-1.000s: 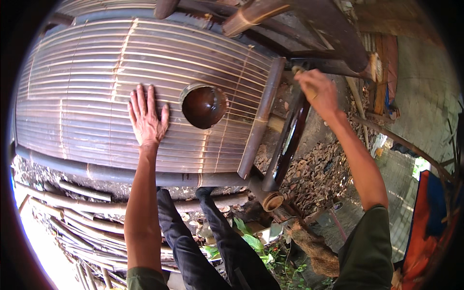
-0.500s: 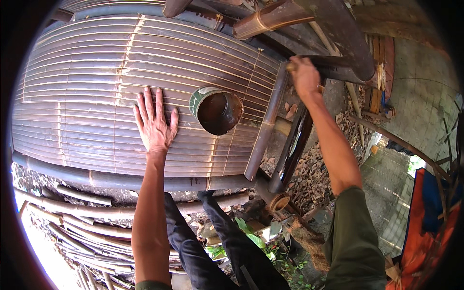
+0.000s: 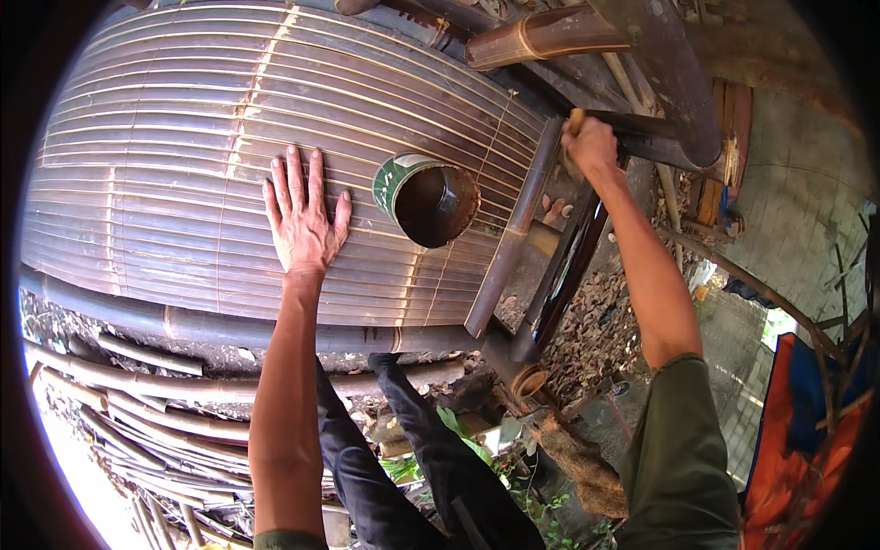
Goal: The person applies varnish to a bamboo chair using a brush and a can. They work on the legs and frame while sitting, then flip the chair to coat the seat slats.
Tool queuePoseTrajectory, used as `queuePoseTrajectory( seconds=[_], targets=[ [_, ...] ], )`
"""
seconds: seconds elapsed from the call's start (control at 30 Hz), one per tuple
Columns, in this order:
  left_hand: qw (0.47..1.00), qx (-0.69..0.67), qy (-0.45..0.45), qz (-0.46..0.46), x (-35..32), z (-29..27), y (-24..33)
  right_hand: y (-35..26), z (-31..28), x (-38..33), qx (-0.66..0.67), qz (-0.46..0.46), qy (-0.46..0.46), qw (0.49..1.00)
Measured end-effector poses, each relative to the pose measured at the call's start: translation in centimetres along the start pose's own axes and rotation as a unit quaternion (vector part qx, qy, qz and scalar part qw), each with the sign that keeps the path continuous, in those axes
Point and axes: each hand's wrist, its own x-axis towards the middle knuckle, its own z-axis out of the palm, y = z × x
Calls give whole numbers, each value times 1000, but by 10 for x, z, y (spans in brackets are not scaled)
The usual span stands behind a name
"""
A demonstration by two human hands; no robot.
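My left hand (image 3: 305, 225) lies flat on the slatted bamboo top (image 3: 183, 202), its fingers spread. To its right stands an open green can (image 3: 396, 188) with dark brown liquid inside, its rim stained brown. Beyond the end pole (image 3: 518, 225) of the bamboo top, my right hand (image 3: 591, 147) is closed round a brush (image 3: 576, 120). Its light handle end sticks up above the fist; the bristles are blurred and partly hidden. Below that hand runs a dark bamboo bar (image 3: 561, 270) with a wet-looking shine.
Thick bamboo pieces (image 3: 550, 38) of the frame stand at the upper right. Cut bamboo poles (image 3: 183, 417) lie on the ground at lower left. Dry leaves (image 3: 596, 316) cover the ground at right, near a rough log (image 3: 582, 463). An orange and blue cloth (image 3: 779, 440) hangs at far right.
My right hand has turned and shifted slightly down and right, so the brush handle now points up. The whole view has moved a little; my left hand keeps its flat pose.
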Motion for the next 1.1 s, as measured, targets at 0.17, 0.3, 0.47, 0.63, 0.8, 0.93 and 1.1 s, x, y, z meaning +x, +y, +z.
queuePoseTrajectory(
  seconds=[0.17,0.3,0.47,0.63,0.8,0.93,1.1],
  targets=[
    [1000,-6,-10,-4,0,1,1,11,18,-13,-30,-43,21,998],
    [1000,-8,5,15,2,1,4,5,2,-15,-121,-92,14,988],
    [1000,-1,14,3,-4,3,-4,11,-73,-59,-80,-150,143,975],
    [1000,0,11,16,-1,4,3,105,-77,-118,53,-138,185,972],
    [999,-3,42,16,-3,7,-1,104,-97,-128,-33,-229,313,921],
    [999,18,39,24,-1,4,-2,127,-103,-161,112,-163,423,885],
    [998,-5,54,38,1,9,5,99,-92,-128,22,-220,283,933]
  ],
)
